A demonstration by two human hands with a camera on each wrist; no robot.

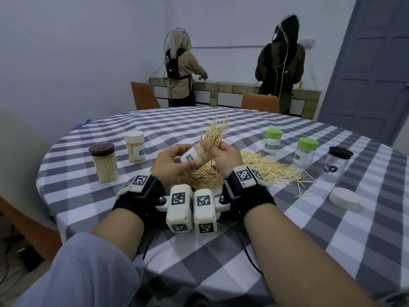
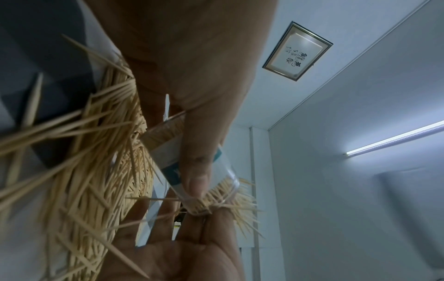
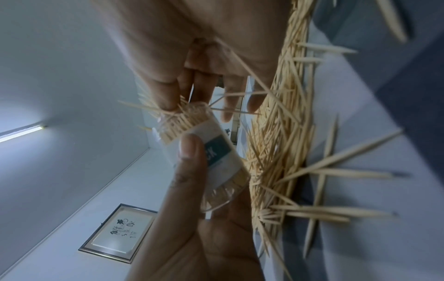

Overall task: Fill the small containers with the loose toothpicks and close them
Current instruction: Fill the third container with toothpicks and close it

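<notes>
My left hand (image 1: 184,160) grips a small clear container (image 1: 194,154) with a teal label, tilted, its open mouth pointing up and away from me. My right hand (image 1: 209,146) pinches a bundle of toothpicks (image 1: 215,131) at that mouth; the bundle fans out above it. The left wrist view shows my left thumb (image 2: 197,171) across the container (image 2: 168,150). In the right wrist view my right fingertips (image 3: 171,108) press the toothpicks into the container (image 3: 223,157). A large pile of loose toothpicks (image 1: 254,167) lies on the checked tablecloth under both hands.
At the left stand a full brown-lidded jar (image 1: 104,165) and a full white-lidded one (image 1: 135,146). To the right are two green-lidded containers (image 1: 273,140) (image 1: 306,152), a black-lidded jar (image 1: 338,162) and a loose white lid (image 1: 346,199). Two people stand at the far counter.
</notes>
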